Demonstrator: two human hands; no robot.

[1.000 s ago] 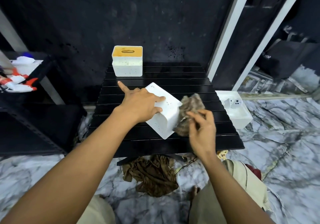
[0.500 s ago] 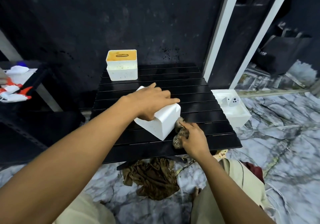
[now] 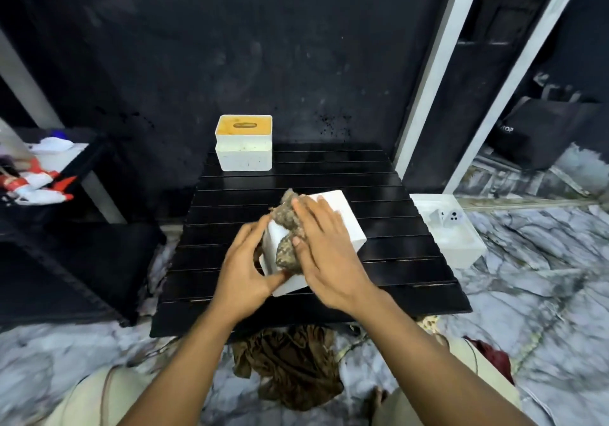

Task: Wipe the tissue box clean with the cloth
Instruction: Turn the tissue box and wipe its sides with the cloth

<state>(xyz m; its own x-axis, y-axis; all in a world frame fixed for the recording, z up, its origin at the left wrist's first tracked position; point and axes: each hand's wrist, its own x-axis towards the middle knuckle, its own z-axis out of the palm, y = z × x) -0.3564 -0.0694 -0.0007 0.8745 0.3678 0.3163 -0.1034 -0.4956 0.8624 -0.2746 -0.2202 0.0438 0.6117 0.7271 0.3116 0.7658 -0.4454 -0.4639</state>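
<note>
While the white rectangular plastic tissue box (image 3: 333, 228) lies tipped on its side near the middle of the black slatted bench (image 3: 412, 261), the right hand (image 3: 324, 254) presses a crumpled mottled brown cloth (image 3: 288, 237) against the box's upper left face. That hand lies flat, fingers spread over the cloth, so it pins the cloth by pressure and does not pinch it. The left hand (image 3: 245, 270) is half curled around the near left corner of the box, thumb against the lower edge, bracing it; whether its fingers reach behind the box cannot be told.

To do this step well, the person would likely want to keep the left hand firm, since a light hollow box on smooth slats will probably skid or roll under a sideways stroke. Long strokes along one whole face, from the far end toward the body, should clean better than short dabs. The cloth is bunched, so only part of it touches; spreading it flatter under the palm would probably cover more surface. Each face in turn needs attention, so the box may have to be rotated, and the bracing hand moved off any face it covers.

A second white box with an orange slotted lid (image 3: 244, 143) stands at the far edge of the bench, well apart from the work.
</note>
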